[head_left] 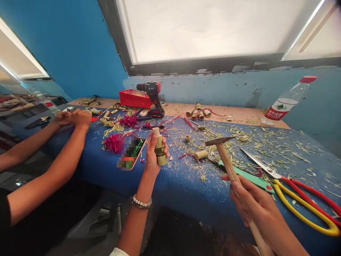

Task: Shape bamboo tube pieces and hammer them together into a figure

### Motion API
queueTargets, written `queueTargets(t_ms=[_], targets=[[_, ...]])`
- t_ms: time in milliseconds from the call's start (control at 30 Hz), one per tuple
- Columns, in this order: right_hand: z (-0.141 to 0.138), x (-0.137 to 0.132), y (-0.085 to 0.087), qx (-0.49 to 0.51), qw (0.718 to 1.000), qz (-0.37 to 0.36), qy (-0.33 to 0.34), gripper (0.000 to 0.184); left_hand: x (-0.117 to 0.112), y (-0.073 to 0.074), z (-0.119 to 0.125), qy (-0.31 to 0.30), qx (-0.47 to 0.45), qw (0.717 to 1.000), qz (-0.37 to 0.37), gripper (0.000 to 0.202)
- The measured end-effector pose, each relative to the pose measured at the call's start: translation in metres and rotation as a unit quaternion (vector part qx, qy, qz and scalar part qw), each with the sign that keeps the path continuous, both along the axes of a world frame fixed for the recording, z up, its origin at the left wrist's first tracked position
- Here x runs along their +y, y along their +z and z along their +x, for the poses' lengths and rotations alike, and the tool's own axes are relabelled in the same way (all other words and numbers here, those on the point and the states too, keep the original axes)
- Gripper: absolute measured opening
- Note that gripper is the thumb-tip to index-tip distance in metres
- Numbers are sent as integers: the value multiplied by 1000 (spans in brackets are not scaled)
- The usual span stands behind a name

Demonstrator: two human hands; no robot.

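My left hand (pixel 152 153) is wrapped round a short bamboo piece (pixel 161 151), held upright over the table's front edge. A narrower pale plug of bamboo sticks out of its top. In my right hand (pixel 250 199) is a hammer (pixel 226 156), gripped by its wooden handle with the thin metal head up and to the left. Behind the hammer, a green-handled knife (pixel 250 176) lies on the blue table. A small bamboo tube (pixel 201 154) with purple cord rests between my hands. Left of my left hand lies a phone (pixel 138 151).
Large scissors (pixel 295 188) lie at the right, near a water bottle (pixel 282 101). A cordless drill (pixel 152 99) stands by a red box (pixel 133 98). Purple cord (pixel 113 143), bamboo pieces (pixel 198 112) and shavings litter the table. A co-worker's hands (pixel 77 118) work at the left.
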State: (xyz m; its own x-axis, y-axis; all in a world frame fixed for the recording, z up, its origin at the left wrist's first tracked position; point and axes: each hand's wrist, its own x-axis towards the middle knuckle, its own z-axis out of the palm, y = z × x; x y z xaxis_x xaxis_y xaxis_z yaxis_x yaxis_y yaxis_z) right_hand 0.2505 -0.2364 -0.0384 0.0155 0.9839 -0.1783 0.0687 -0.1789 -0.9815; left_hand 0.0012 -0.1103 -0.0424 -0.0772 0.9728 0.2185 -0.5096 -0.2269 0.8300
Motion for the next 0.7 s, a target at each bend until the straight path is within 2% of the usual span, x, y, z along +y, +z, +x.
queueTargets(t_ms=[100,267,400,467,600,700], targets=[[2,1,1,-36,999,-2,1,50,7,-1,0,7,16,1000,22,35],[6,4,-5,-80,997,13,20,50,17,-7,1,39,111,992,51,31],[3,8,-11,-66,997,14,37,47,12,-11,2,54,195,979,36,25],[-1,10,-12,-50,998,20,25,46,7,-10,2,57,236,969,34,25],[-7,16,-12,-22,999,25,-10,45,2,-9,-1,55,289,955,25,44],[-7,19,-16,-26,1000,8,-10,45,4,-12,-9,60,330,942,17,58]])
